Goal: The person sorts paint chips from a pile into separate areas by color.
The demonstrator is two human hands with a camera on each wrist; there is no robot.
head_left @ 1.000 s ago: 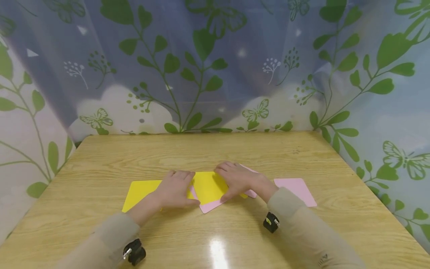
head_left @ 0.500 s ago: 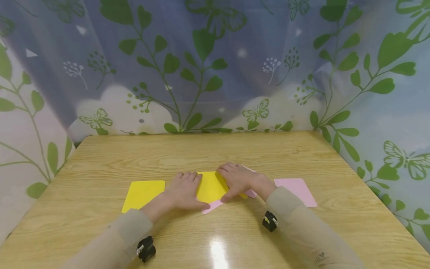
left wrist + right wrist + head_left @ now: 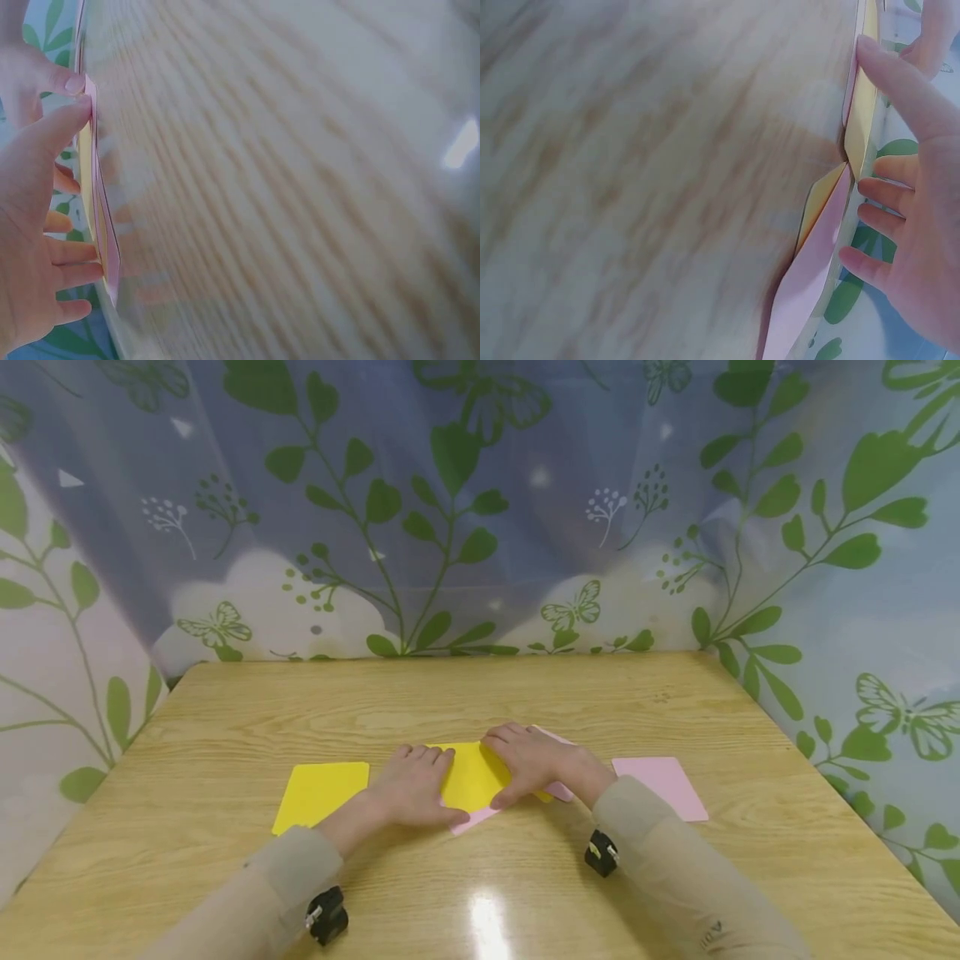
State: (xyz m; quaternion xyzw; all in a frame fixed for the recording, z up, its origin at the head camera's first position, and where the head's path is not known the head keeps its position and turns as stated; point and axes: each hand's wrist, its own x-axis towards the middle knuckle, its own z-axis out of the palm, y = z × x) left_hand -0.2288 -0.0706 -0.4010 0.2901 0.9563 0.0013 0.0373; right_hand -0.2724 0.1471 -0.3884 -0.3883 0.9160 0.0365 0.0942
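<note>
Between my two hands a yellow card (image 3: 471,777) lies over a pink card (image 3: 476,819) on the wooden table. My left hand (image 3: 411,785) rests at their left side, thumb at the near edge and fingers toward the far edge. My right hand (image 3: 528,758) touches the right side, its thumb tip on the yellow card. In the right wrist view its fingers are spread and nearly straight. Under and behind the right hand, another pink card (image 3: 814,270) overlaps a yellow one (image 3: 817,196), both tilted up a little. Part of the pile is hidden by the hands.
A separate yellow card (image 3: 322,793) lies to the left, partly behind the left forearm. Off to the right sits a separate pink card (image 3: 663,787). A leaf-patterned curtain (image 3: 480,527) borders the back and sides of the table (image 3: 420,702).
My left hand has slid right, away from the separate yellow card and nearer the right hand, covering more of the middle cards. The right hand has barely moved.
</note>
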